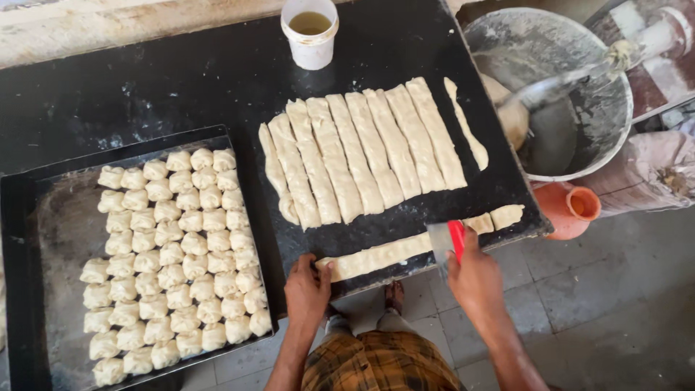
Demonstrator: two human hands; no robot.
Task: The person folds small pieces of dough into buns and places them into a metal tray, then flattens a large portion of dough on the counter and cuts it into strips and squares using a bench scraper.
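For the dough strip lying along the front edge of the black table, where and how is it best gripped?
Probably at its near end, where the left hand already rests. The dough strip is long, thin and soft, lying flat, so pinch that end lightly from above and the front edge. The right hand holds a red-handled scraper partway along it.

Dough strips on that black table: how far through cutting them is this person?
Done: the tray holds many rows of small cut dough pieces. In hand: the left hand steadies one long strip at the table's front edge, while the right hand presses a red-handled scraper into it. Left: about nine uncut strips lie side by side behind, so much remains.
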